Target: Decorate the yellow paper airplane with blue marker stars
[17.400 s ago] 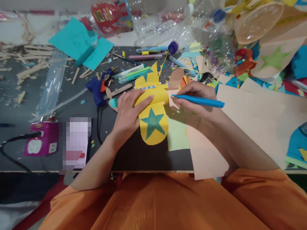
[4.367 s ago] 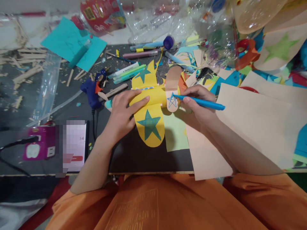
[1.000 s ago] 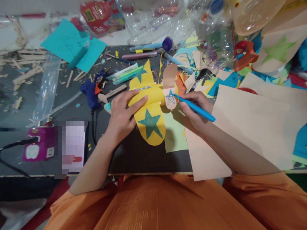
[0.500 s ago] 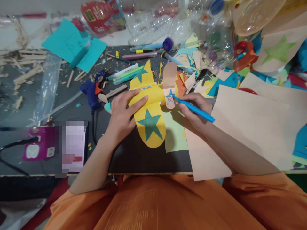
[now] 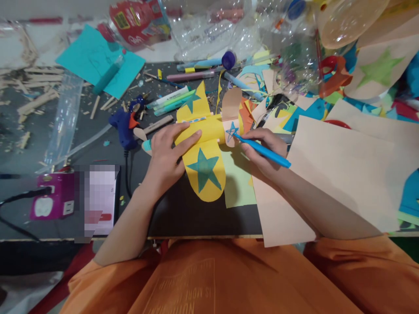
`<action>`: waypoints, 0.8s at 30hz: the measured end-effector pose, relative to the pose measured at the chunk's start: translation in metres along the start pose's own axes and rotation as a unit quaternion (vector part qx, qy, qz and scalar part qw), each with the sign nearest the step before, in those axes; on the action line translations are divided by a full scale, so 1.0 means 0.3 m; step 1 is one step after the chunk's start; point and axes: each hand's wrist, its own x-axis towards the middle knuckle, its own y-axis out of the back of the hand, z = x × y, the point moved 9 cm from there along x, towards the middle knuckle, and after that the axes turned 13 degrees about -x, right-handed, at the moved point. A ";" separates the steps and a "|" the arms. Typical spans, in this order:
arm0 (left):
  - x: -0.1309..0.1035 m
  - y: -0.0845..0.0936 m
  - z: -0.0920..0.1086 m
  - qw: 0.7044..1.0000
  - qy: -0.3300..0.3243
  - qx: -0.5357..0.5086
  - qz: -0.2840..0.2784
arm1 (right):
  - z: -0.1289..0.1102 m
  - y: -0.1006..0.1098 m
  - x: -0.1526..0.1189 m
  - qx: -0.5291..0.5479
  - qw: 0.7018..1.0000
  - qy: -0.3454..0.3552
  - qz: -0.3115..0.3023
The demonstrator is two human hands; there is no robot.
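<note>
A yellow paper airplane (image 5: 207, 128) lies on the dark table, with green stars on its wings and a peach-coloured tail piece (image 5: 231, 109). My left hand (image 5: 165, 152) rests over its front end, fingers and thumb wrapped round the yellow body and holding it down. Beside that hand, a teal cap and a wooden stick propeller (image 5: 140, 134) stick out at the nose. Pinched in my right hand (image 5: 266, 152) is a blue marker (image 5: 273, 156). Its tip touches a small blue star (image 5: 232, 130) on the tail piece, which is outlined and partly coloured.
A blue hot glue gun (image 5: 122, 126), a phone (image 5: 103, 196) and a purple power adapter (image 5: 54, 196) are on the left. Several markers (image 5: 173, 102) lie behind the airplane. Peach paper sheets (image 5: 337, 174) spread to the right. Clear plastic bottles (image 5: 209, 32) and paper scraps fill the back.
The marker has shifted slightly within the star, and more blue colouring shows inside it. My right hand moved a little to the left; my left hand stays in place.
</note>
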 end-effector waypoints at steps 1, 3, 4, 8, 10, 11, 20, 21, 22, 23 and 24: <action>0.001 -0.001 -0.001 1.000 0.002 -0.006 -0.004 | 0.005 0.002 0.000 0.002 1.000 -0.004 0.007; 0.002 -0.007 -0.011 0.999 0.025 -0.006 -0.018 | 0.010 -0.001 -0.001 0.004 1.000 -0.009 0.006; 0.002 -0.009 -0.015 0.999 0.035 0.001 -0.023 | 0.007 -0.006 -0.002 0.005 1.000 -0.005 0.000; 0.003 0.001 0.002 0.999 0.014 0.036 -0.006 | -0.007 -0.010 -0.005 0.011 1.000 0.011 -0.008; 0.002 0.004 0.009 0.999 -0.003 0.040 0.002 | -0.001 -0.001 -0.007 0.009 1.000 -0.003 0.003; 0.002 0.002 0.005 0.999 -0.001 0.036 -0.001 | 0.003 0.000 -0.007 0.005 1.000 -0.010 0.003; 0.004 0.000 -0.002 1.000 0.002 0.030 0.001 | 0.000 -0.002 -0.003 -0.012 1.000 0.004 0.005; 0.003 0.003 0.006 0.999 -0.010 0.038 0.009 | -0.002 -0.004 -0.003 -0.007 1.000 0.006 -0.001; 0.002 0.004 0.011 0.999 -0.016 0.045 0.014 | -0.009 -0.007 -0.002 -0.001 1.000 0.014 -0.009; 0.001 0.004 0.012 0.999 -0.015 0.050 0.016 | -0.016 -0.010 -0.003 0.001 1.000 0.025 -0.016; 0.000 0.002 0.010 0.999 -0.011 0.051 0.014 | -0.021 -0.009 -0.003 0.000 0.999 0.032 -0.016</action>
